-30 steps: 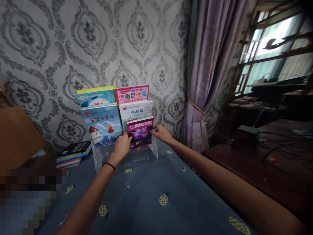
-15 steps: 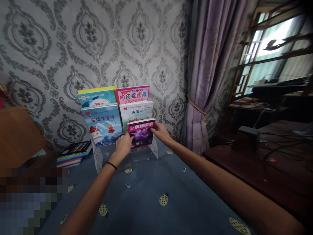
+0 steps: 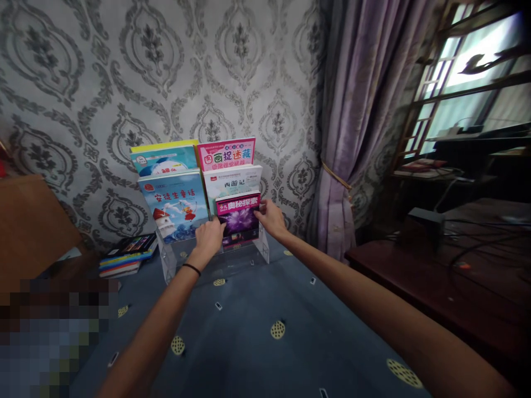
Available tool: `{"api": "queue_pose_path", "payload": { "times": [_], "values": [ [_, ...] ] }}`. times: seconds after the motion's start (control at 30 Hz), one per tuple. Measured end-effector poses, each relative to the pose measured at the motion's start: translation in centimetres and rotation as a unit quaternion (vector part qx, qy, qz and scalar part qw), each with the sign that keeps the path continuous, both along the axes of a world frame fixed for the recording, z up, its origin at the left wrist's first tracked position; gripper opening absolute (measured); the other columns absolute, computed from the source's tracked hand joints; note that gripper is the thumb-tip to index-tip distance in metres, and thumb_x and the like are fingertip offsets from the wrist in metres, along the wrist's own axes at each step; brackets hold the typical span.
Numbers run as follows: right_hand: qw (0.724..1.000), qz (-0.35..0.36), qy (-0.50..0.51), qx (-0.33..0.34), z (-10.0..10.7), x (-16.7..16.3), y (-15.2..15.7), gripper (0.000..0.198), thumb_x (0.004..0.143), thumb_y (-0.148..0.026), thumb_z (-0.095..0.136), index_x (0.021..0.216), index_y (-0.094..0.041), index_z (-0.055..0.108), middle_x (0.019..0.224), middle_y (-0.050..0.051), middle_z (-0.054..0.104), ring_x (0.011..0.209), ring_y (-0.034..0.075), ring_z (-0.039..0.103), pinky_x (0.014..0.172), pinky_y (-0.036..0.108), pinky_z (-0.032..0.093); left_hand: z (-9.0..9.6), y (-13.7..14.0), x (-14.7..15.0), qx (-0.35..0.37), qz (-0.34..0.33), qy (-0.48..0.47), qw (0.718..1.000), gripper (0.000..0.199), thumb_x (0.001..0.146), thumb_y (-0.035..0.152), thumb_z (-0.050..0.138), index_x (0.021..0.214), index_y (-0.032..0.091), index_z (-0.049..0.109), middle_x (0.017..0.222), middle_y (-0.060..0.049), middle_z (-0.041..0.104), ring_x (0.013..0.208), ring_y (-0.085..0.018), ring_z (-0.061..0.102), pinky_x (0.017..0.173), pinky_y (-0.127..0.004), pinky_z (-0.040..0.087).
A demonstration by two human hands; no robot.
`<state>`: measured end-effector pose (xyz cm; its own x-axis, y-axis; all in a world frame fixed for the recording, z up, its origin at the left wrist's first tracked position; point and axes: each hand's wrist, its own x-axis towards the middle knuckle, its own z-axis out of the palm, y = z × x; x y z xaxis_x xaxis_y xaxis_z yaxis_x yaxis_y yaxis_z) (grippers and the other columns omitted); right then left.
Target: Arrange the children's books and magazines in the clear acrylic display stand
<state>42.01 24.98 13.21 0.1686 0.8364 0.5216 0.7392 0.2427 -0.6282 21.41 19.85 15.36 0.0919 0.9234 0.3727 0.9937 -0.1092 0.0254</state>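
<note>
A small purple book [image 3: 240,221] with a magenta title band stands in the front right of a clear acrylic book stand [image 3: 263,246]. My left hand [image 3: 209,237] grips its left edge, and my right hand [image 3: 271,219] has its fingers closed at the right edge. Behind it rises a white book [image 3: 232,179], and behind that a pink book [image 3: 227,155]. On the left side of the stand, a blue book [image 3: 178,207] with a red-roofed house is in front of a teal book [image 3: 166,161]. A yellow edge shows behind the teal one.
Several books [image 3: 128,255] lie stacked left of the stand, near a brown cardboard box [image 3: 37,226]. The table has a dark blue cloth [image 3: 249,362] with pineapple prints. A purple curtain [image 3: 352,110] hangs at the right, beside a dark red table [image 3: 394,276] with cables.
The purple book has shifted slightly back and left against the white book, with both hands staying at its sides. The camera view has tilted a little.
</note>
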Motion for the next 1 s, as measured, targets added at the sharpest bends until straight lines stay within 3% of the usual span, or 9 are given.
{"api": "queue_pose_path", "payload": {
  "times": [0.13,0.27,0.53,0.67,0.83,1.0],
  "values": [
    [0.999,-0.031,0.005,-0.018,0.0,-0.2,-0.2,0.024,0.085,-0.027,0.058,0.107,-0.018,0.062,0.091,0.007,0.072,0.088,0.024,0.066,0.079,0.033,0.048,0.0,0.3,-0.2,0.001,-0.003,0.009,1.000,0.040,0.101,0.039,0.039,0.107,0.014,0.070,0.105,-0.020,0.074,0.101,-0.034,0.072,0.082,-0.041,0.054],
    [0.999,0.008,-0.026,-0.021,0.0,-0.7,-0.9,0.015,0.086,-0.023,0.055,0.092,-0.019,0.069,0.089,0.005,0.074,0.086,0.020,0.067,0.079,0.029,0.048,-0.2,0.5,-0.4,-0.006,-0.007,-0.001,1.000,0.043,0.101,0.040,0.039,0.105,0.015,0.074,0.105,-0.019,0.075,0.102,-0.033,0.071,0.083,-0.040,0.054],
    [0.994,0.090,-0.066,-0.014,-1.5,-1.4,-1.5,0.026,0.087,-0.018,0.052,0.104,-0.017,0.072,0.102,0.009,0.076,0.094,0.022,0.069,0.083,0.032,0.051,-0.4,-0.4,-0.5,-0.043,0.004,-0.028,0.999,0.042,0.103,0.039,0.038,0.107,0.017,0.072,0.108,-0.016,0.074,0.105,-0.028,0.070,0.086,-0.037,0.052],
    [0.991,0.098,-0.091,0.009,-2.8,-1.3,-0.2,0.026,0.085,-0.024,0.058,0.107,-0.020,0.072,0.104,0.013,0.076,0.089,0.025,0.071,0.081,0.036,0.052,-1.3,-2.2,-1.6,-0.029,-0.039,-0.041,0.998,0.037,0.104,0.039,0.037,0.115,0.017,0.064,0.104,-0.014,0.073,0.103,-0.026,0.069,0.083,-0.036,0.052],
    [0.988,0.112,-0.103,0.040,-3.3,-1.9,-0.3,0.032,0.083,-0.032,0.056,0.108,-0.019,0.071,0.101,0.013,0.077,0.085,0.026,0.072,0.076,0.037,0.053,-4.4,-6.1,-5.2,0.035,-0.085,-0.002,0.996,0.028,0.104,0.034,0.039,0.109,0.017,0.060,0.105,-0.009,0.071,0.109,-0.022,0.062,0.089,-0.033,0.049],
    [0.986,0.094,-0.112,0.076,-3.7,-2.0,-1.6,0.042,0.078,-0.040,0.054,0.108,-0.017,0.070,0.097,0.011,0.078,0.059,0.021,0.064,0.066,0.035,0.052,-8.4,-9.9,-12.9,0.014,0.007,-0.005,1.000,0.021,0.102,0.029,0.045,0.108,0.018,0.061,0.106,-0.008,0.071,0.105,-0.021,0.062,0.090,-0.033,0.048]
  ]
}}
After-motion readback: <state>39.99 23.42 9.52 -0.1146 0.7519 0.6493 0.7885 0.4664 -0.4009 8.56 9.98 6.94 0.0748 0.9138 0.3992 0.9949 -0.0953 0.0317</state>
